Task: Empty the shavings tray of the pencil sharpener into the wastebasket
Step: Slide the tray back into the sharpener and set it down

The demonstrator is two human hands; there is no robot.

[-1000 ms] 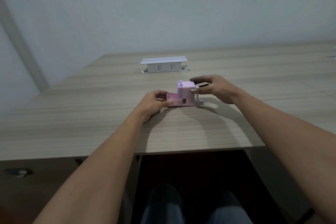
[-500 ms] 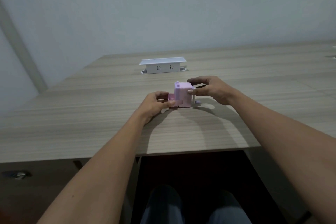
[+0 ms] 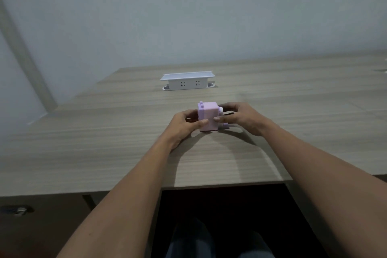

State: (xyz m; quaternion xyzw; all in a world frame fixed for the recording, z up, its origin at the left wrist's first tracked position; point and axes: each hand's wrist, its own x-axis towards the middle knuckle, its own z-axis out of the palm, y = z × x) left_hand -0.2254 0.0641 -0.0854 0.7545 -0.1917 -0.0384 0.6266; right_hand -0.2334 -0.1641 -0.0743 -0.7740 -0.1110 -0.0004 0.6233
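A small lilac pencil sharpener (image 3: 207, 113) stands upright on the wooden desk (image 3: 117, 144), its crank (image 3: 225, 125) on the right side. My left hand (image 3: 182, 126) presses against its left side, thumb on the front face. My right hand (image 3: 241, 118) grips its right side, thumb on the front edge and fingers around the back by the crank. No shavings tray sticks out of the body; the left side is hidden by my fingers. No wastebasket is in view.
A white socket box (image 3: 187, 82) sits on the desk behind the sharpener. The desk's front edge (image 3: 209, 184) runs just above my knees. A dark drawer front with a lock (image 3: 19, 210) lies at the lower left.
The pink tray that stuck out on the sharpener's left has slid into the body. My left hand moved right, up against the sharpener. The right hand kept its hold.
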